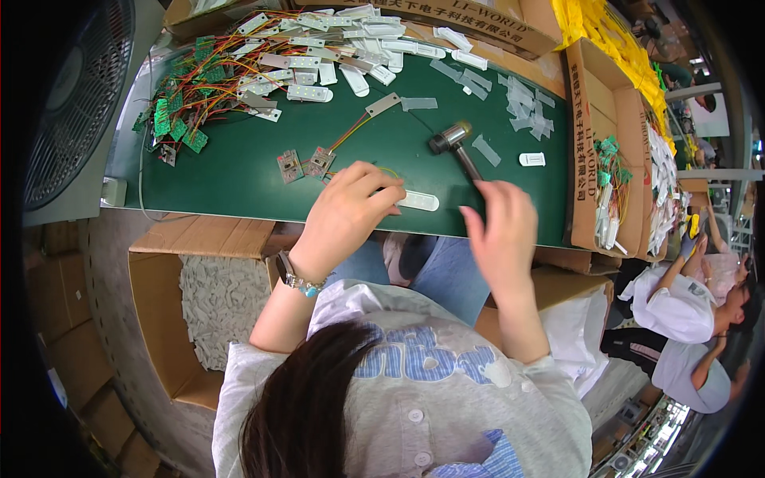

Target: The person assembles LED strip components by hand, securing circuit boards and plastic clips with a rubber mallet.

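My left hand (362, 195) is closed over one end of a long white plastic casing (420, 201) near the table's front edge. A yellow wire shows beside its fingers. My right hand (506, 231) has its fingers at the handle end of a small hammer (466, 155), with the thumb held apart; the handle's end is hidden by the fingers. The hammer's head points away from me. Left of centre lie two small square circuit boards (290, 166), one wired in red and yellow to a flat light strip (382, 104).
A heap of wired green boards (191, 131) and white casings (366, 32) covers the far left and back of the green table (239, 187). Translucent strips (526, 107) and a white piece (531, 159) lie right. Cartons (586, 159) stand alongside; a fan (72, 103) is left.
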{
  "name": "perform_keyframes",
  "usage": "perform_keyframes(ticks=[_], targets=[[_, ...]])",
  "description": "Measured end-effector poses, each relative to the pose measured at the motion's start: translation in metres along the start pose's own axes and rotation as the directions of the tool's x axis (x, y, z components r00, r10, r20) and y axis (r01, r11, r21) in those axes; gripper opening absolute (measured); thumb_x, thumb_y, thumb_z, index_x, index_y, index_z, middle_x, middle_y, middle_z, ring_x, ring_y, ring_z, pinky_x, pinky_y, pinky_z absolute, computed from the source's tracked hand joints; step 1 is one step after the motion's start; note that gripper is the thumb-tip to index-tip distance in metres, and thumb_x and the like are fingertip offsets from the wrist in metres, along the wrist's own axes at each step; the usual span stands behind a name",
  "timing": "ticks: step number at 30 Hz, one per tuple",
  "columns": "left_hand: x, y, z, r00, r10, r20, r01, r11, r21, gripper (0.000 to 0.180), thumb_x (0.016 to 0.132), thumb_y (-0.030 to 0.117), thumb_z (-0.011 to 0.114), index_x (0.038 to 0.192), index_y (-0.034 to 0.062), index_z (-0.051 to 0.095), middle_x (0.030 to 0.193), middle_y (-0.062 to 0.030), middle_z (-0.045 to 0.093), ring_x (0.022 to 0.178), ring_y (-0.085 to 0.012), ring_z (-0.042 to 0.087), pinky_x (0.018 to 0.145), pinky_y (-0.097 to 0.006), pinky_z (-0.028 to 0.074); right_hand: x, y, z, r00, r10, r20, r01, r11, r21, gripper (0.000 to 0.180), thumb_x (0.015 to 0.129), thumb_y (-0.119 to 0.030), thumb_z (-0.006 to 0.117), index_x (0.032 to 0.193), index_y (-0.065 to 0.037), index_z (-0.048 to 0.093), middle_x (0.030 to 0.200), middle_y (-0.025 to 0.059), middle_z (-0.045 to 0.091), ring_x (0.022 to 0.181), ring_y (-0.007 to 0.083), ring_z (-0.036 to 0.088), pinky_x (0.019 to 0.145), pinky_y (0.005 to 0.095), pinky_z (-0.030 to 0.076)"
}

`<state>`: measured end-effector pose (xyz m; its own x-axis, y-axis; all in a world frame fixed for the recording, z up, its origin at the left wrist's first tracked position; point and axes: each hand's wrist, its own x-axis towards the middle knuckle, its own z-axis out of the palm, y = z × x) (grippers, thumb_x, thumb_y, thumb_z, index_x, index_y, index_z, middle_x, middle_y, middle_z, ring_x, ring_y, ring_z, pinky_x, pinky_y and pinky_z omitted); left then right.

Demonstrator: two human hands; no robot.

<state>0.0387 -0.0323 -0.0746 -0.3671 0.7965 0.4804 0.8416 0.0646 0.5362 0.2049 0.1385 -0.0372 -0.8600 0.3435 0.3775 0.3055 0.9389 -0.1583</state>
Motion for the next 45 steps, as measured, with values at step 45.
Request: perform_keyframes(ticks=[45], targets=[[-0.003, 0.001, 0.001, 0.982, -0.186, 0.024, 0.188, 0.977, -0.1, 0.058, 0.071, 0.019, 0.081, 0.119, 0.0016, 0.054, 0.113, -0.0067, 0.07, 0.105, -0.0314, 0.061, 0.086, -0.041, 0.053, -0.074, 0.012, -0.03, 0.962, 0.125, 0.241, -0.168, 0.972, 0.165, 0.028, 0.086, -0.009, 0.067, 0.111, -0.003, 0.057, 0.076, 0.0153, 0.066, 0.062, 0.0343, 0.066, 0.055, 0.0421, 0.052]])
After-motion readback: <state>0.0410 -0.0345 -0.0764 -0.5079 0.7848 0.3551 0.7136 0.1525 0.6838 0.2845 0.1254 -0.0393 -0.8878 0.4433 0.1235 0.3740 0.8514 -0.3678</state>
